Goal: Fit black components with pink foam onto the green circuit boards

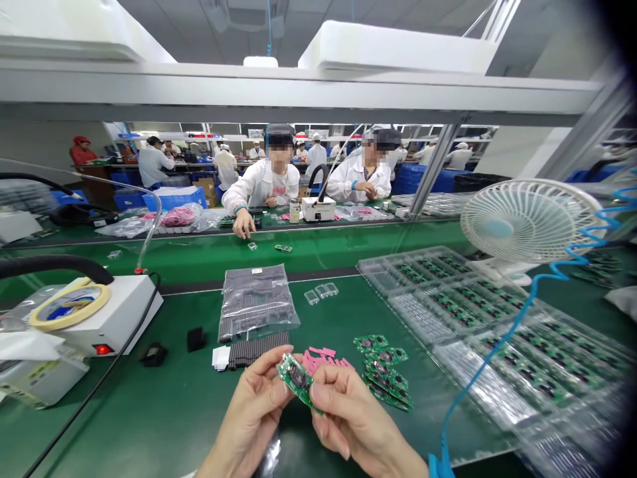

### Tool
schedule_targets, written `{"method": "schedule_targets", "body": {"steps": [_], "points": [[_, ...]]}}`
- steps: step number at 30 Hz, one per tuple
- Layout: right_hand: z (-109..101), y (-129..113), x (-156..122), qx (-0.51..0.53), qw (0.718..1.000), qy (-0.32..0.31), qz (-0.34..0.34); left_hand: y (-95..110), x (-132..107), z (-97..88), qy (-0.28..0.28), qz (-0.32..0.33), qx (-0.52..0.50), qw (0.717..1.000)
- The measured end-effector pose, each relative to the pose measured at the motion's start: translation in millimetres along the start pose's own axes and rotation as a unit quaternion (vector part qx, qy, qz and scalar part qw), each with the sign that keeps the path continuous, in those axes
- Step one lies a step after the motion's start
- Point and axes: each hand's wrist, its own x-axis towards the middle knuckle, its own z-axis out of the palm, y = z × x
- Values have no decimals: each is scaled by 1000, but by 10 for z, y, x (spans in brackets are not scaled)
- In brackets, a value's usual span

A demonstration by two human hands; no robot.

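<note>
Green plastic circuit board [297, 380] is being held up over the flat green table [124, 405], clamped between the left hand [251, 415] and right hand [358, 421]; a weak pinch could let it slip and fall, knocking its tiny parts.

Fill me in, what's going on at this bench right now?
The person's left hand and right hand hold a small green circuit board between them, above a green bench mat. Beside them lie loose green circuit boards, pink strips, and a clear tray of boards. A co-worker sits across the bench.
</note>
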Motion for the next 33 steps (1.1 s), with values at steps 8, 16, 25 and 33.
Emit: {"method": "schedule_targets", "body": {"steps": [8,16,25,33], "points": [[21,113,9,-2,999,50,-9,-79,-13,-35,29,59,58,996],[96,255,30,30,995,91,-26,-62,-86,-34,64,73,100,990],[177,378,12,118,990,77,-20,-116,-123,-28,78,73,69,992],[174,434,33,116,990,72,-22,-97,-163,-48,76,42,45,995]]}}
